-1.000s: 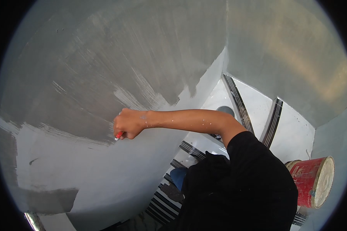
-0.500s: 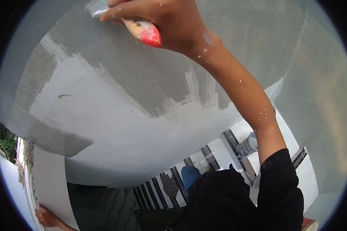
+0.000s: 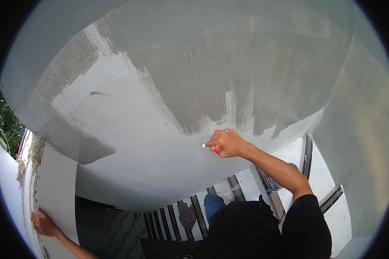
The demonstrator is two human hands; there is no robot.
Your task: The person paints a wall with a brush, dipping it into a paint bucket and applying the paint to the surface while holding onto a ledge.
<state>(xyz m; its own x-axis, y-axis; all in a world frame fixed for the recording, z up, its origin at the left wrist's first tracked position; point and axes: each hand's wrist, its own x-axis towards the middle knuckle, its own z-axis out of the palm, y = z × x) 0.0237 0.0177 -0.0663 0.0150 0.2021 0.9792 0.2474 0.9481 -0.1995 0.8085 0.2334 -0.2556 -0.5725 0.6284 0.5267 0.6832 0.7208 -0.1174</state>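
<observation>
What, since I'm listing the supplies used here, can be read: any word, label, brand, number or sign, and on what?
No text can be read in this view.
Container on the steps: blue markings, too small and partly covered to tell whether they are lettering.
Paintbrush in the right hand: no lettering can be made out.
Dark mark on the wall: no readable letter or number.

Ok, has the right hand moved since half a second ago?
Yes, downward and to the right in view: against the dark smudge on the wall, the right hand was higher and is now lower.
</observation>
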